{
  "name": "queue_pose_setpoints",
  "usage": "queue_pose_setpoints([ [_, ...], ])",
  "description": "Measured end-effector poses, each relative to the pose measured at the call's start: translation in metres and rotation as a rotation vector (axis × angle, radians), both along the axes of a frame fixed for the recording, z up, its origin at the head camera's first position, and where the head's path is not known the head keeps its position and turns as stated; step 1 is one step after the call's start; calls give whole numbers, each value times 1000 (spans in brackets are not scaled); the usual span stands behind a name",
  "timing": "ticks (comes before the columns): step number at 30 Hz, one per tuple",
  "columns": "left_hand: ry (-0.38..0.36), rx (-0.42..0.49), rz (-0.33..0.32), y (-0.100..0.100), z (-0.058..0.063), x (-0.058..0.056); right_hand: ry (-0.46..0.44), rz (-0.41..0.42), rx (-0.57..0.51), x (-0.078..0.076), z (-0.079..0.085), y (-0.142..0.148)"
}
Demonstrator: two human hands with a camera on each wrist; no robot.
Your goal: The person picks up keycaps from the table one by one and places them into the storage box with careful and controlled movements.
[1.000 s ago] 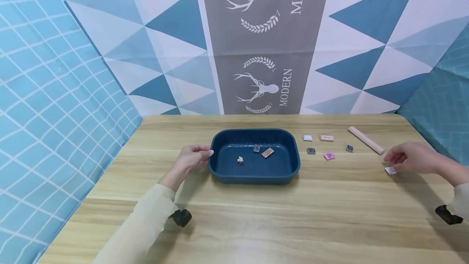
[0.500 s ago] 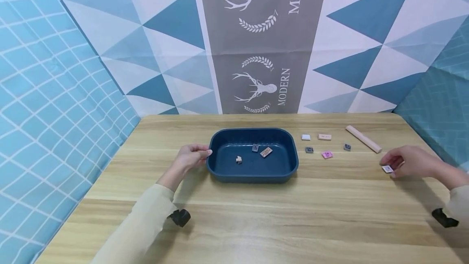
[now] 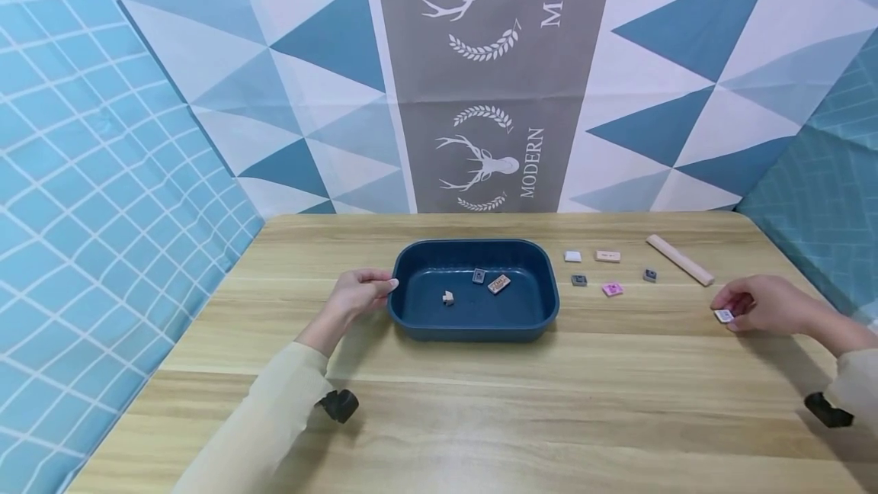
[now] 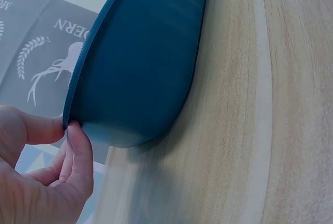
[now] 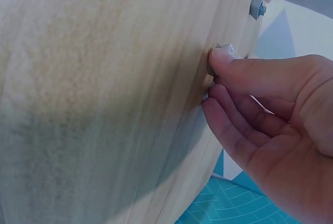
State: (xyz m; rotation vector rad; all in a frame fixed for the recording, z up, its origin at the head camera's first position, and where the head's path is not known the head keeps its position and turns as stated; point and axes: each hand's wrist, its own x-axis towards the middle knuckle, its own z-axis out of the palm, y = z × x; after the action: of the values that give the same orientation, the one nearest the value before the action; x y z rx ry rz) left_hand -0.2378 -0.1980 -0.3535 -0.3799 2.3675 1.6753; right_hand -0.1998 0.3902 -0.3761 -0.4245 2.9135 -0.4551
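Observation:
My left hand (image 3: 357, 297) pinches the left rim of a dark blue basin (image 3: 473, 332), thumb on one side and fingers on the other. The basin (image 4: 140, 52) stands on the table. A small beige keycap (image 3: 448, 298), a grey keycap (image 3: 478, 276) and a wider beige keycap (image 3: 498, 284) lie inside it. At the far right, my right hand (image 3: 771, 305) pinches a small white keycap (image 3: 723, 316) between thumb and fingers, close over the table. In the right wrist view the thumb partly covers that keycap (image 5: 227, 50).
Right of the basin lie a white keycap (image 3: 572, 256), a beige keycap (image 3: 607, 256), a pink keycap (image 3: 613, 290) and two dark grey keycaps, one nearer the basin (image 3: 579, 280). A long pinkish spacebar (image 3: 680, 260) lies slanted near my right hand. A patterned cloth wall (image 3: 494, 136) stands behind.
My right hand has taken the white keycap into its pinch and shows more of it now. The left hand keeps its grip on the basin. The head view has shifted slightly.

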Motion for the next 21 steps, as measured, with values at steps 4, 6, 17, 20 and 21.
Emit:
queue_pose_setpoints([
  [4, 11, 9, -8, 0, 0, 0, 6, -2, 31, 0, 2, -2],
  [6, 15, 15, -12, 0, -1, 0, 15, 7, 33, 0, 3, -4],
  [17, 14, 8, -18, -1, -1, 0, 26, 11, 24, -9, 7, -16],
  [20, 12, 7, -18, 0, 0, -1, 8, 14, 22, -11, 11, -21],
  [21, 11, 8, -19, 0, 0, -1, 4, 16, 17, -11, 12, -22],
])
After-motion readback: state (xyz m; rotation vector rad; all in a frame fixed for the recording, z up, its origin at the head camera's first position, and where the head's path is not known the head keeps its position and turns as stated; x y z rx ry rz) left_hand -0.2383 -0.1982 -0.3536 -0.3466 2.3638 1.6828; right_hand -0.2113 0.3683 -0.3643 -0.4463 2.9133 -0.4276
